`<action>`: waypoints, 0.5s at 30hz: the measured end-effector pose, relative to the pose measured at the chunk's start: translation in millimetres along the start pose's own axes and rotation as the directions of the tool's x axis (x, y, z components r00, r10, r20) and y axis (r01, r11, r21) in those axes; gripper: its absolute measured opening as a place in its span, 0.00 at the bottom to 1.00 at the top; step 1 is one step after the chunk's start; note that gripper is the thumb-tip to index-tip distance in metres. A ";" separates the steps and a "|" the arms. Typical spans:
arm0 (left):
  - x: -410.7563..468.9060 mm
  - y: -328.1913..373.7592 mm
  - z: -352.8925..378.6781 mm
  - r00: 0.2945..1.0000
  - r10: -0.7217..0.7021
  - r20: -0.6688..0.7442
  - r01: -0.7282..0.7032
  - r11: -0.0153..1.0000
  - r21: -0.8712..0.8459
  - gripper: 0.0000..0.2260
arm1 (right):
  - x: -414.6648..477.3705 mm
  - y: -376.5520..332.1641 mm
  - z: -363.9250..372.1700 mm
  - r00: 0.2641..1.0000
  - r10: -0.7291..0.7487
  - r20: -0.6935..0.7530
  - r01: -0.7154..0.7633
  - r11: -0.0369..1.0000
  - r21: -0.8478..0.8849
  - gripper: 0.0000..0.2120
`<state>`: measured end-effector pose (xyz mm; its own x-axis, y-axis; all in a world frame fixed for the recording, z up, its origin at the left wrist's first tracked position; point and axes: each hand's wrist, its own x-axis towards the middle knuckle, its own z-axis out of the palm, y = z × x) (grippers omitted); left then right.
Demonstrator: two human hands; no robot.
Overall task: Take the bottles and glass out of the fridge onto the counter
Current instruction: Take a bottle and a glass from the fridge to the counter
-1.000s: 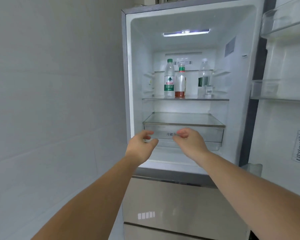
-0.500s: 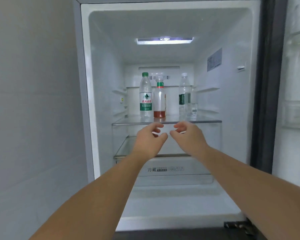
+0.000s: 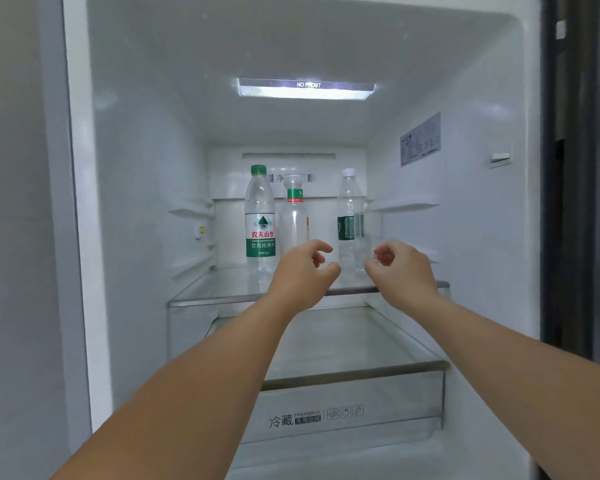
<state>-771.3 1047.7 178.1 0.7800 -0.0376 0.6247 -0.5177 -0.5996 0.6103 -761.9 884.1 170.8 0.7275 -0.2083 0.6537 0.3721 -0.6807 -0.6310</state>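
Note:
Three bottles stand at the back of the fridge's upper glass shelf. A clear bottle with a green cap and a green-and-white label is on the left. Beside it is a bottle with a green neck band, its lower part hidden by my left hand. A white-capped bottle with a dark green label stands to the right, and a small clear glass is beside it. My left hand is open, fingers curled, just in front of the middle bottle. My right hand is open near the glass, holding nothing.
The fridge is open, lit by a ceiling lamp. Below the upper shelf is a second glass shelf over a clear drawer. A white wall borders the left; the dark door edge borders the right.
The view has moved closer into the fridge. Both hands rose from the drawer front up to the upper shelf and spread apart, now just in front of the bottles.

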 end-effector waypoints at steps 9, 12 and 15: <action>49.8 -16.8 14.7 1.000 -0.017 -0.020 0.017 1.000 0.009 0.15 | 62.4 14.2 25.2 0.994 0.108 -0.020 -0.109 0.991 -0.082 0.25; 51.8 -20.1 17.3 1.000 -0.019 -0.025 0.019 1.000 -0.005 0.15 | 80.2 18.3 28.0 0.977 0.215 0.007 -0.214 0.975 -0.065 0.25; 51.1 -21.1 18.3 0.999 -0.014 -0.038 0.014 1.000 -0.009 0.15 | 91.7 24.0 36.1 0.967 0.252 0.034 -0.249 0.966 -0.070 0.26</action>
<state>-714.1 1043.7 188.3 0.7732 0.0012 0.6342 -0.5101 -0.5930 0.6230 -665.4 874.1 200.5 0.8168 -0.3495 0.4591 0.1375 -0.6548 -0.7432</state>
